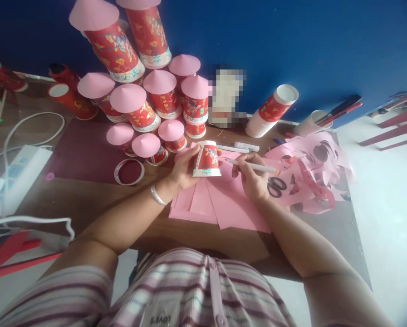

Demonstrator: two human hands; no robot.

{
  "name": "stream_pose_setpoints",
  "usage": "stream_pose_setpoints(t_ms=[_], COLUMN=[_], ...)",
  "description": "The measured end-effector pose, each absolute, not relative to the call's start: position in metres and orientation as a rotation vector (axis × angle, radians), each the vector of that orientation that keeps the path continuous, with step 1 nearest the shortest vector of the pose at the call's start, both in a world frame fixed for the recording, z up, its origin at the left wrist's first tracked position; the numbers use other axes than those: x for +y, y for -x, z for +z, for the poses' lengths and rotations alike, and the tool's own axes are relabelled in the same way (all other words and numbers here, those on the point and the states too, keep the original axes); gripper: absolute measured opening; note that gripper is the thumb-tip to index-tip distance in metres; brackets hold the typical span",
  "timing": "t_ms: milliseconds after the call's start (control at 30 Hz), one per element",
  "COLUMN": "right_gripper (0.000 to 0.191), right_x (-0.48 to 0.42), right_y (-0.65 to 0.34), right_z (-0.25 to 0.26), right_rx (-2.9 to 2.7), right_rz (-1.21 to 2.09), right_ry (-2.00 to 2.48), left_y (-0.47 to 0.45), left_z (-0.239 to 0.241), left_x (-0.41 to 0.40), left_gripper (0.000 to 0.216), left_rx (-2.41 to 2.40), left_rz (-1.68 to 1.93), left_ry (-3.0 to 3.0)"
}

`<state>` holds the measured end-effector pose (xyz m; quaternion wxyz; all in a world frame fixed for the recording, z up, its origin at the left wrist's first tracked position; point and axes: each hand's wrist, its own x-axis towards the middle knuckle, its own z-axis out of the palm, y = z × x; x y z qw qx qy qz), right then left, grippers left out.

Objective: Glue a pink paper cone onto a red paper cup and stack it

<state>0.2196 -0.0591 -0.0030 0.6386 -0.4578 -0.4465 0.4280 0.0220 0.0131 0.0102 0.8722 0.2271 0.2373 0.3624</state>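
We have the red cup (209, 160), wide end down, in our left hand (183, 174), partly closed round its side, while our right hand (253, 180) pinches a white pen (262, 168), one end toward the cup. Pink paper (206, 206) lies beneath both hands, scissors (277, 186) beside the right wrist, pink-topped cups (163, 102) beyond the left hand.
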Motion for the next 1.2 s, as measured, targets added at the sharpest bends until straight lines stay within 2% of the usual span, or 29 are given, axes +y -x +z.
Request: stream_pose_setpoints(t_ms=[200,467,567,700,800,1067,1200], right_gripper=[0.036,0.030,0.026,0.018,0.017,0.038,0.034], right_x=[-0.057,-0.055,-0.058,-0.063,-0.063,-0.062,-0.065], right_y=[-0.220,-0.223,-0.224,-0.224,-0.224,-0.221,-0.219], right_z=[0.001,-0.006,-0.006,-0.001,0.001,-0.001,0.007], right_rx=[-0.942,-0.984,-1.153,-1.500,-1.782,-1.851,-1.758], right_rz=[1.012,0.947,0.791,0.427,0.333,0.327,0.289], right_ry=[1.048,1.048,1.133,1.216,1.200,1.391,1.360], left_y=[-0.018,-0.022,-0.020,-0.013,-0.010,-0.012,-0.007], left_z=[0.010,0.000,-0.001,0.003,0.001,-0.004,0.000], left_x=[0.015,0.011,0.009,0.004,0.004,0.005,0.007], left_gripper=[0.051,0.059,0.063,0.080,0.080,0.109,0.119], left_rx=[0.455,0.467,0.461,0.311,0.184,0.087,0.082], left_rz=[0.676,0.590,0.563,0.367,0.211,0.081,0.051], left_ry=[-0.413,-0.585,-0.658,-0.738,-0.813,-0.871,-0.830])
